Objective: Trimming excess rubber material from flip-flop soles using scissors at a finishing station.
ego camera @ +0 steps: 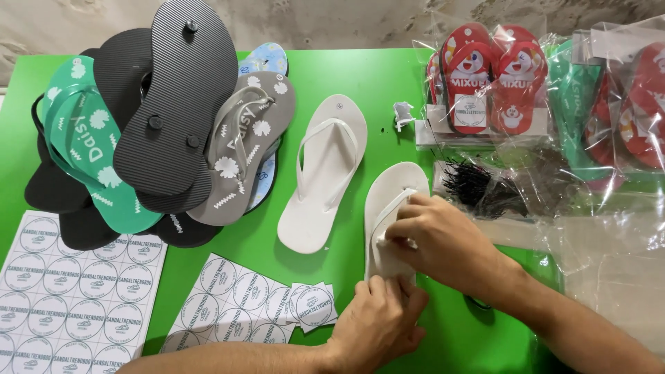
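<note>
Green table (360, 76) fills the view, pale wall behind it. Top left, a big heap of flip-flops (152, 125): a black ribbed sole (176, 97) turned underside up on top, a green one with white flowers (86, 149) to its left, a grey flowered one (242, 149) to its right, more black soles underneath, a bit of a pale blue one poking out behind. Right side, clear plastic bags (596, 208) piled up, some holding red flip-flops with a cartoon figure (488, 76), others green and red pairs farther right. Bottom left, two sheets of round printed stickers (69, 291) (large one at the corner, smaller one nearer centre, partly used), plus a few cut-off sticker squares (313, 305) just beside the smaller sheet.

Centre: one white flip-flop (325, 173) lies alone, strap up, toe pointing away. Just to its right, a second white flip-flop (391, 215), the one being handled, lies toe away, heel toward the person. Right hand (440, 239) lies over its middle, fingers curled down on the strap and sole. Left hand (381, 322) is closed at the heel end, fingertips pinched on the edge; what is between them cannot be told. The hands are close, nearly touching. Behind the right hand, a small bag of black fasteners (478, 187). A scrap of crumpled white paper (403, 114) sits near the red pairs.
</note>
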